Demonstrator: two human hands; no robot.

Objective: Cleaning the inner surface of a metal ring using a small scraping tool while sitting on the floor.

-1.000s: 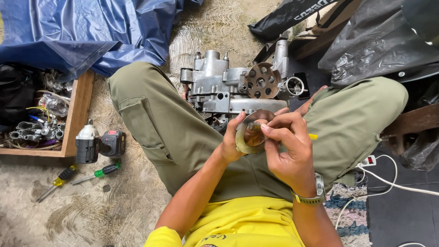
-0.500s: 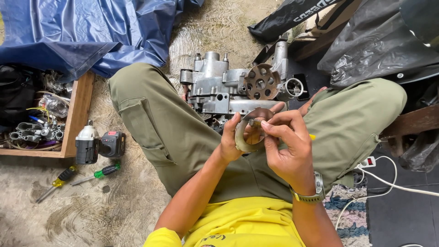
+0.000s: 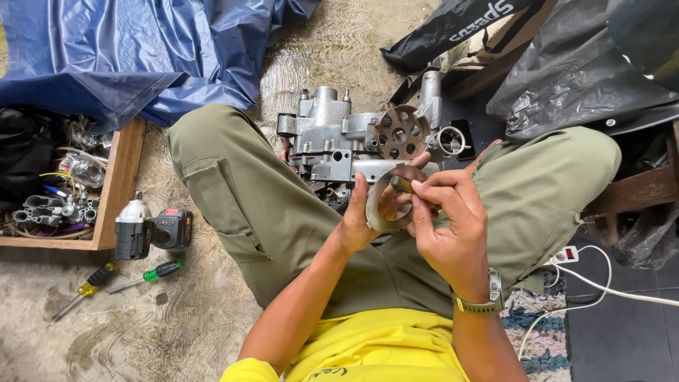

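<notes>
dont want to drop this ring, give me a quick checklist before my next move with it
1. Left hand has a firm grip on the metal ring: ok, thumb and fingers wrap its rim.
2. Right hand pinches the small brass piece at the ring: ok.
3. Ring held over the lap, not the floor: ok.
4. Engine case steady between the knees: cannot tell.
5. Screwdrivers within reach: ok, by the left leg.
6. Power cord clear of the hands: ok.

Metal ring [image 3: 375, 205] looking dull, worn grey; engine casing [image 3: 332, 141] showing matt cast aluminium; tarpaulin [image 3: 141, 49] appearing glossy blue plastic.
</notes>
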